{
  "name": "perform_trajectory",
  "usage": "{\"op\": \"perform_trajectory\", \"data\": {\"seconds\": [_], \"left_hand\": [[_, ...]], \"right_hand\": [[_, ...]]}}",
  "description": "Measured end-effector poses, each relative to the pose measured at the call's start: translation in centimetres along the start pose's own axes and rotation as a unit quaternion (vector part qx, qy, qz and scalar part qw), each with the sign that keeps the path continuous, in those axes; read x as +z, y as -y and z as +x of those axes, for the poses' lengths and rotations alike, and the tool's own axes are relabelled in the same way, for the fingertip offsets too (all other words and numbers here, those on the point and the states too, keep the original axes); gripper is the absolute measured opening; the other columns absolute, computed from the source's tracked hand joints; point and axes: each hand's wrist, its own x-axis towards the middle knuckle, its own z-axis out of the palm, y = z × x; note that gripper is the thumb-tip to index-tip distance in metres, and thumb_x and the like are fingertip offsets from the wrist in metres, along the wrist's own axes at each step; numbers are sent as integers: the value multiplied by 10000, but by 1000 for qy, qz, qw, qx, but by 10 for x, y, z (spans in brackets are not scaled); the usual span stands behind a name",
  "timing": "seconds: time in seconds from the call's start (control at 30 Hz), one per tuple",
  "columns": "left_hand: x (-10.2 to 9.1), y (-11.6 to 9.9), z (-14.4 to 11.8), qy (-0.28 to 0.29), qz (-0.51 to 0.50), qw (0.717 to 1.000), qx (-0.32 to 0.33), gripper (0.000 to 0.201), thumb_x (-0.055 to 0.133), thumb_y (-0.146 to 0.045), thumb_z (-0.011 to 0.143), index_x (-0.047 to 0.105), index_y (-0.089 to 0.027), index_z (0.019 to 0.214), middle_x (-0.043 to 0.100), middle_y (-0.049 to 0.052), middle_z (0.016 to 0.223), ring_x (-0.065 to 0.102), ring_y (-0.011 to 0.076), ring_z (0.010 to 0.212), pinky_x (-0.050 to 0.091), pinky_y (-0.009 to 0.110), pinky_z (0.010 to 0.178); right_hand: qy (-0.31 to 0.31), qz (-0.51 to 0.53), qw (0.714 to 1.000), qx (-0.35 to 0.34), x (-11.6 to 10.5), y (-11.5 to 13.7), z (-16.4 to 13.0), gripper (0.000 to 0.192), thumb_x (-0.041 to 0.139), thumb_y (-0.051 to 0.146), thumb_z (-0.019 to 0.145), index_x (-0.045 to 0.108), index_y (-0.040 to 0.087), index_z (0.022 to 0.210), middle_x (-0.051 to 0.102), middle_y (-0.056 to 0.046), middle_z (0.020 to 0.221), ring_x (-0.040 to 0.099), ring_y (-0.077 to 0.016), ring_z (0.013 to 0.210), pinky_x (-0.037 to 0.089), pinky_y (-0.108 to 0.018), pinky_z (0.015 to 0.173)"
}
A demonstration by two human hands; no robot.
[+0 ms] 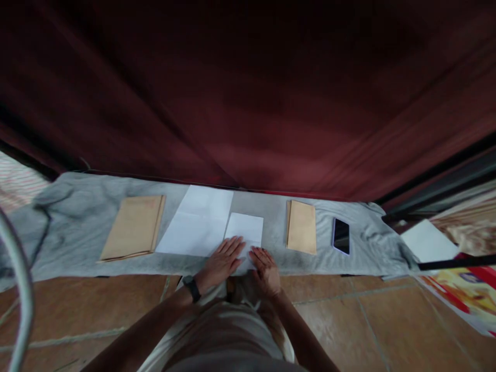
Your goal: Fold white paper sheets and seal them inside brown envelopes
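Observation:
A small white sheet of paper (246,227), apparently folded, lies on the grey cloth right in front of me. My left hand (225,260) rests on its left side with the fingers stretched out flat. On its lower right edge lies my right hand (266,269), fingers extended and a little bent. Neither hand grips anything. A larger white sheet (199,217) with a crease across it lies just left of the small one, close to my left fingers. What is under my palms is hidden.
A stack of brown envelopes (134,227) lies at the left, and a smaller brown stack (302,227) at the right. Beyond that is a phone (341,236). The grey cloth (271,204) covers a narrow surface against a dark red panel (248,129). A white curved tube (23,289) stands left.

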Motion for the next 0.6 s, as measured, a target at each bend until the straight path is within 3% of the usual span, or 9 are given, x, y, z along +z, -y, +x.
{"op": "perform_trajectory", "data": {"seconds": [0.13, 0.23, 0.43, 0.6], "left_hand": [[-15, -6, -27, 22, -9, 1000, 7, 585, 468, -447, 1013, 377, -236, 1552, 365, 84, 1632, 298, 230, 1520, 259, 438, 1237], [-21, -7, -31, 38, -31, 999, -12, 522, 469, -313, 1008, 420, -257, 1525, 411, 59, 1610, 357, 205, 1490, 301, 426, 1220], [-33, -19, -13, 64, -64, 992, -85, 471, 493, -156, 936, 573, -221, 1396, 558, 82, 1494, 476, 238, 1406, 356, 459, 1181], [-57, -39, 9, -7, -199, 965, -169, 441, 446, -123, 922, 652, -259, 1287, 685, 73, 1325, 632, 239, 1213, 467, 409, 1066]], "right_hand": [[-1, 3, 1000, 0, 0, -1, -1, 578, 515, 216, 923, 478, 203, 1499, 499, -93, 1542, 437, -255, 1437, 351, -504, 1213], [-11, 12, 1000, 0, 1, -1, 0, 539, 516, 237, 946, 501, 212, 1484, 527, -95, 1517, 464, -254, 1416, 368, -507, 1201], [-68, 67, 995, -9, -2, -2, 3, 422, 461, 225, 993, 588, 252, 1394, 642, -82, 1381, 563, -245, 1310, 459, -508, 1127], [-124, 41, 991, -18, -43, 6, 24, 436, 402, 159, 994, 642, 286, 1334, 672, -73, 1300, 545, -270, 1324, 462, -559, 1114]]}}
